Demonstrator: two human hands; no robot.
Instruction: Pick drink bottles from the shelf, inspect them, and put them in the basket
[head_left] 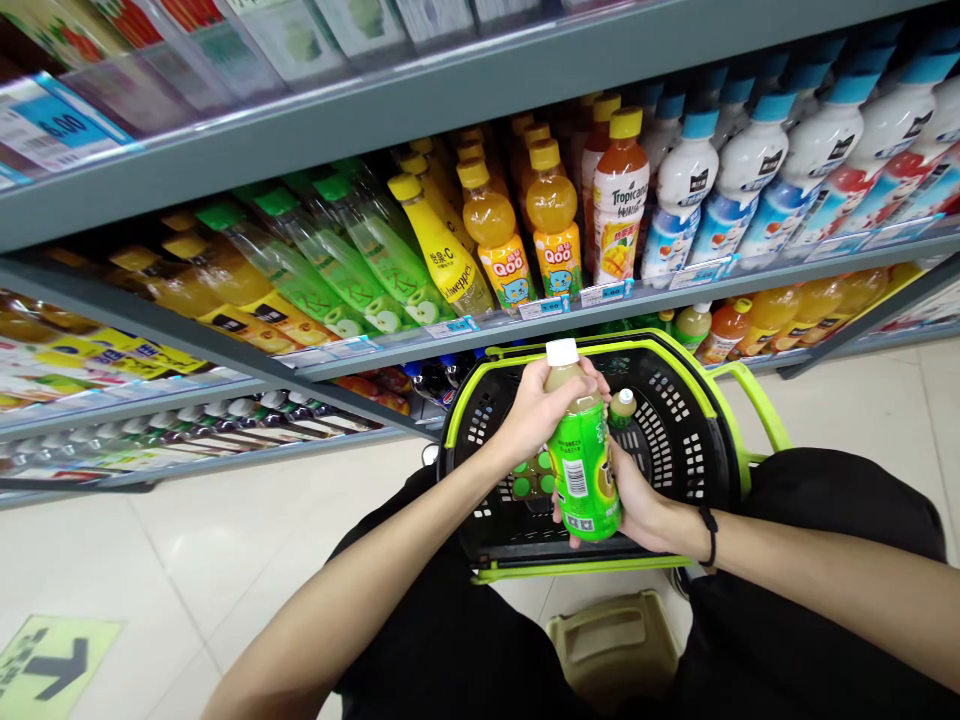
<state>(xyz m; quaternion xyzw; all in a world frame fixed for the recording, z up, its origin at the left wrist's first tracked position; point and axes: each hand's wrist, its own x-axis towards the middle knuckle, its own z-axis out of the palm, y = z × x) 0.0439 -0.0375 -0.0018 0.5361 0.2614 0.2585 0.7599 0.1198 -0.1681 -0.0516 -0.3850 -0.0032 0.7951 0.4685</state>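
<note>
Both my hands hold one juice bottle with a green label and a white cap, tilted, over the shopping basket. My left hand wraps round the bottle near its neck. Lower down, my right hand grips the bottle's body from the right and beneath, a black band on its wrist. Inside the black basket with lime-green rim, a smaller bottle with a white cap stands behind my right hand. Some green-topped items lie at the basket's left, partly hidden by my arm and the bottle.
A store shelf runs across in front, with orange Qoo bottles, green-capped bottles and blue-capped bottles. The basket's lime handle sticks out right. Below the basket is a beige step stool. A floor arrow sticker lies left.
</note>
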